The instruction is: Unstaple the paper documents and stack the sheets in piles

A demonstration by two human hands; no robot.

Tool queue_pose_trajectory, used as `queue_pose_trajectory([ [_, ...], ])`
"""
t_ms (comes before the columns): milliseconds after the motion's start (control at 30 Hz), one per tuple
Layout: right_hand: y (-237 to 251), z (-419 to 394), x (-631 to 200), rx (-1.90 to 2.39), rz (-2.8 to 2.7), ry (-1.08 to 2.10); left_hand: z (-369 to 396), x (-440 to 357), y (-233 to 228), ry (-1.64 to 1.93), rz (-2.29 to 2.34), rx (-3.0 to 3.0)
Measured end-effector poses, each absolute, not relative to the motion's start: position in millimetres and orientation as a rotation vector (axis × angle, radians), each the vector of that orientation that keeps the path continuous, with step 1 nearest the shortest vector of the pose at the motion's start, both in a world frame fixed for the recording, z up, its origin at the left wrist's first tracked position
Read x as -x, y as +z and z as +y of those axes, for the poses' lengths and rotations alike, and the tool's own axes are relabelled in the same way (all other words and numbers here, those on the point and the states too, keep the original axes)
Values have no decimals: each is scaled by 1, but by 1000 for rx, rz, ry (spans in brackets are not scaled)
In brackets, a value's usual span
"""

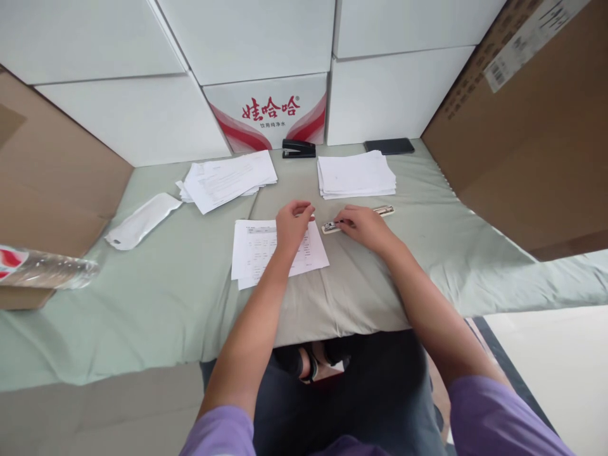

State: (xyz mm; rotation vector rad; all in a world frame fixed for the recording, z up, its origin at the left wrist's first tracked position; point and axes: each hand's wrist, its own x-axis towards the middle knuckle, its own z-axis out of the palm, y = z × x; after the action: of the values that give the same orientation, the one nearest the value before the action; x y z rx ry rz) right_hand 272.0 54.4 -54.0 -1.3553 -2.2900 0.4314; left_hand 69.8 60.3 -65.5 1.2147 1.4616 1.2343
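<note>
Near edge first: the left hand (293,223) lies curled, palm down, on the printed sheets (266,250), pinning them flat on the green-clothed table (166,297). Just beside it, the right hand (363,225) pinches the near end of a slim stapler-like tool (358,220) lying on the cloth. Farther back sit two paper stacks (356,175), a black stapler (299,149) and a dark phone (389,146). Behind, closed white cartons (266,114); contents hidden.

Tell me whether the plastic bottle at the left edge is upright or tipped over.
Tipped over: the plastic bottle lies on its side on the green cloth, its length running sideways.
</note>
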Motion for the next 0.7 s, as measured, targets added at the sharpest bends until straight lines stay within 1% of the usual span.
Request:
queue_pose_trajectory([
  [333, -54, 59, -279, 1240, -2250, 532, 61, -70, -69, 1244, 1445, -1243],
  [700, -53, 58, -279, 1296, -2248, 455, 60, -71, -66, 1222, 1433, -1252],
])
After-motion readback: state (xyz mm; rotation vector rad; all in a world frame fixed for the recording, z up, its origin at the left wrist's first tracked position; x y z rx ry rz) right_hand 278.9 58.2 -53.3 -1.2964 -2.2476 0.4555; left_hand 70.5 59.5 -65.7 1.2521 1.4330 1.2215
